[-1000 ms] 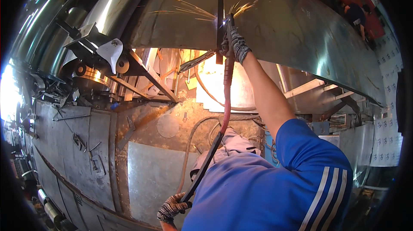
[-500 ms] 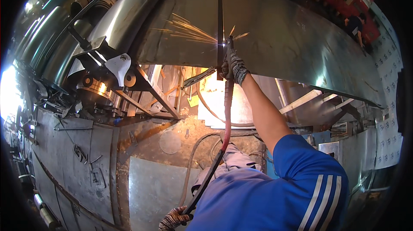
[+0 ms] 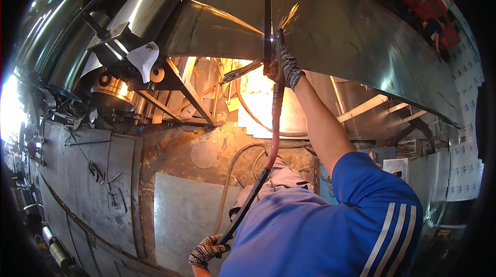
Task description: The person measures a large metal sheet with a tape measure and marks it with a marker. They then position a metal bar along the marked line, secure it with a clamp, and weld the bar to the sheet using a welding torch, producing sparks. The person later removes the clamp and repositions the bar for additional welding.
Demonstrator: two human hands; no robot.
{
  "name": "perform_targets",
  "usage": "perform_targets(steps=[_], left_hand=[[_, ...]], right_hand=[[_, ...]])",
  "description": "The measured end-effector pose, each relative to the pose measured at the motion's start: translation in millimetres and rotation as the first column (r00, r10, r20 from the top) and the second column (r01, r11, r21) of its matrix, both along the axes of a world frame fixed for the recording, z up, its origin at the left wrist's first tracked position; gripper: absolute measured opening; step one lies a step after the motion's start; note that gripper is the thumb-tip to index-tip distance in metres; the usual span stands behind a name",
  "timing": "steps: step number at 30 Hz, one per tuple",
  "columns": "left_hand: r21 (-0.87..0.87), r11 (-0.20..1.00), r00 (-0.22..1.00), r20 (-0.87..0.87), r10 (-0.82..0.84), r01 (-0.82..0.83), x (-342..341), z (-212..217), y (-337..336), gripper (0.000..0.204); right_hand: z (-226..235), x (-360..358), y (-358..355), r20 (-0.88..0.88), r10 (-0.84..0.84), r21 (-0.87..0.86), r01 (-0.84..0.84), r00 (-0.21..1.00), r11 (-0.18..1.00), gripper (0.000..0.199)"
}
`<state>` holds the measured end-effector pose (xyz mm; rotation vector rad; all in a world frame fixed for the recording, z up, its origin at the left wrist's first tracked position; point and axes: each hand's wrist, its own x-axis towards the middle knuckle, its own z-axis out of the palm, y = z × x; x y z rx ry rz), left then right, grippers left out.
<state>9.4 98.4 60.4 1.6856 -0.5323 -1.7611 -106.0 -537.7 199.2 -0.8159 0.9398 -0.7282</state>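
Note:
My gloved right hand (image 3: 290, 70) is wrapped round a cutting torch (image 3: 277, 102), with its arm stretched forward. Bright light and orange sparks come from the torch tip, which meets a large metal sheet (image 3: 346, 34) beside a narrow dark bar (image 3: 267, 1) lying across it. A red-and-black sheathed cable (image 3: 256, 189) runs from the torch back along my body. Low at my left side, my gloved left hand (image 3: 208, 251) is closed round this cable. A metal clamp (image 3: 243, 71) sits at the sheet's near edge, left of the torch.
A steel frame (image 3: 192, 91) stands beneath the sheet, with a brightly lit patch of floor below the torch. Hoses (image 3: 232, 173) curve over the floor near my legs. Metal plates (image 3: 85, 173) lie at left beside rolled metal cylinders (image 3: 59, 55). Another person (image 3: 433, 32) is at far right.
The sheet and frame sit higher in the view. The torch tip has shifted slightly along the bar toward the near edge, and the sparks fan out differently. Both hands keep their hold.

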Motion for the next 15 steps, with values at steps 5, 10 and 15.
perform_targets(steps=[5, 10, 15], left_hand=[[0.037, 0.998, 0.998, -0.051, 0.045, -0.043, 5, -16, 11, 0.047], [0.099, 0.994, 0.997, -0.057, 0.053, -0.047, 9, -16, 15, 0.048], [0.060, 0.998, 0.999, -0.045, 0.007, -0.005, 14, -17, 19, 0.047]], right_hand=[[-6, -7, 5, 0.072, 0.062, 0.075, -0.067, 0.995, 0.995, 0.090], [-4, -1, 21, -0.108, -0.082, 0.017, 0.084, 0.991, 0.996, 0.093], [-21, -8, 17, -0.069, -0.052, 0.025, 0.054, 0.996, 0.998, 0.091]])
